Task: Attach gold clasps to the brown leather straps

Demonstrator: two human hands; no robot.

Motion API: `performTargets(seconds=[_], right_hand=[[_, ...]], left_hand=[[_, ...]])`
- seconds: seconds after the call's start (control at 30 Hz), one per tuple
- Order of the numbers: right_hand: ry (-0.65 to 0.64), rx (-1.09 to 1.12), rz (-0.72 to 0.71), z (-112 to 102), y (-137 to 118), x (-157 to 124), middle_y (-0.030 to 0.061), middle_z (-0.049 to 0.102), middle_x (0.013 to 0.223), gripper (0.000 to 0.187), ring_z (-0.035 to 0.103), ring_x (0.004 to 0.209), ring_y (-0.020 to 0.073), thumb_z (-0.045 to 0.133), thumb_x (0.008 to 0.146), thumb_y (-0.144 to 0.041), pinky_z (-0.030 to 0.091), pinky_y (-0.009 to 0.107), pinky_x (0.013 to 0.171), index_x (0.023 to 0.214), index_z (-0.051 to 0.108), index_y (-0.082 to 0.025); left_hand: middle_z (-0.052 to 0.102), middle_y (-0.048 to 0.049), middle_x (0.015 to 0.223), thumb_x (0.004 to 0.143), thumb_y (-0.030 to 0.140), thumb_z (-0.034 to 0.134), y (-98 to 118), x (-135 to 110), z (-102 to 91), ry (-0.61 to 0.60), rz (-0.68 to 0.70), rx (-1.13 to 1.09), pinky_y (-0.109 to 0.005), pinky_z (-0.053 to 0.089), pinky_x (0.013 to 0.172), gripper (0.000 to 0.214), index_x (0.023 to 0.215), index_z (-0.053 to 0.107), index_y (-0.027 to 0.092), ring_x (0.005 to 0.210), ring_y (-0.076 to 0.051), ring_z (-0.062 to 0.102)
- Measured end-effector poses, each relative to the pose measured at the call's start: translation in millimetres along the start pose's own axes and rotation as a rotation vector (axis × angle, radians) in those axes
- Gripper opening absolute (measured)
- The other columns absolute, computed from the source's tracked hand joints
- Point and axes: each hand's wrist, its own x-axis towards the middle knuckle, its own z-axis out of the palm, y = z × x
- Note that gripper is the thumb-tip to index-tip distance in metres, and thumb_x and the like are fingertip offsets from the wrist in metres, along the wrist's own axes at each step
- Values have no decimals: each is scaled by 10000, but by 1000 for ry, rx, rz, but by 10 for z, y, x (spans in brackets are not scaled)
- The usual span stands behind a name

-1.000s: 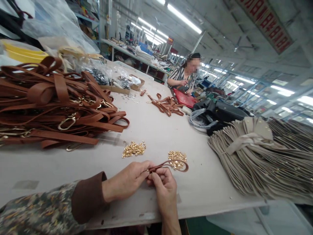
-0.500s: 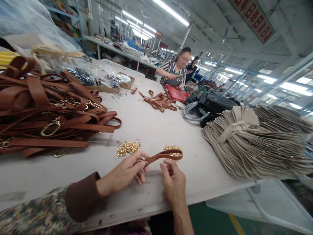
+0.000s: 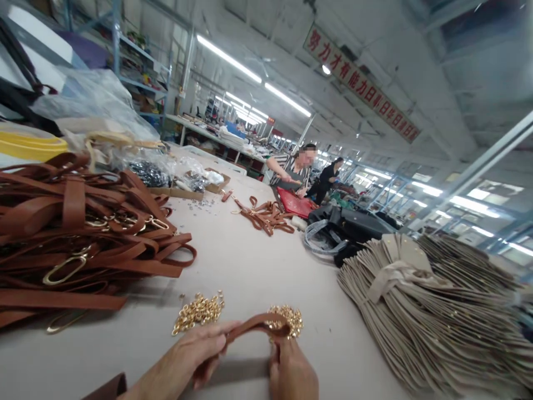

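Brown strap (image 3: 254, 324), gold rivets (image 3: 199, 309), beige bundle (image 3: 433, 300), red piece (image 3: 293, 201).

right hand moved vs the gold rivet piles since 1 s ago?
Yes. The right hand went from beside the left hand out to the strap loop's far end, right under the right-hand rivet pile.

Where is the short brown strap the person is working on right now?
The short brown strap is low in the head view, held between left hand and right hand, just before two heaps of gold rings.
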Motion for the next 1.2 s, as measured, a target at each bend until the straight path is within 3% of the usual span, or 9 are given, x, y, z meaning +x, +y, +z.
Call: performTargets(seconds=[0.13,0.27,0.43,0.53,0.63,0.8,1.07,1.2], right_hand=[[-39,171,71,170,126,44,2,678,671,197,657,574,151,474,818,-165,448,229,571,733,638,-234],[-48,269,117,121,114,88,12,681,688,243,654,599,164,443,829,-220,458,235,588,761,675,-248],[-32,511,212,-237,-117,97,9,679,714,256,649,656,163,466,899,-329,482,227,629,792,678,-233],[-43,733,278,-525,-376,64,15,700,774,240,653,707,154,531,907,-373,504,213,657,856,698,-208],[9,805,266,-652,-606,45,32,717,797,209,656,722,158,616,871,-370,527,236,700,873,721,-189],[25,856,171,-524,-791,-9,58,739,858,161,681,747,164,632,872,-303,552,267,719,922,723,-180],[82,869,21,-425,-780,16,40,737,939,131,685,858,151,635,878,-185,532,262,806,990,699,-203],[101,835,91,-460,-822,-12,41,737,898,116,684,814,157,654,864,-220,536,271,792,962,710,-192]], left_hand=[[469,38,591,695,529,674,-237,153,-50,-91,41,-1,-207,268,493,561,1111,660,152,518,-94,375],[522,32,592,632,572,712,-369,243,-61,-111,33,-21,-208,289,481,547,974,632,152,494,-96,405],[468,48,618,698,468,640,-175,116,15,-38,31,10,-212,259,485,332,837,600,169,523,-94,382],[450,48,642,733,388,590,-36,2,60,2,50,70,-216,272,525,274,861,614,147,564,-96,372],[468,46,665,755,345,572,-18,-21,69,-6,114,124,-219,279,542,272,915,633,134,580,-98,364],[548,6,760,792,270,550,-94,-22,68,64,258,248,-242,365,657,204,888,667,133,712,-132,474],[574,-6,781,824,168,549,-135,-15,72,119,348,407,-255,378,691,158,869,697,138,761,-147,520],[582,-4,769,822,126,565,-113,-49,88,124,410,447,-251,387,702,147,863,705,142,768,-143,532]])
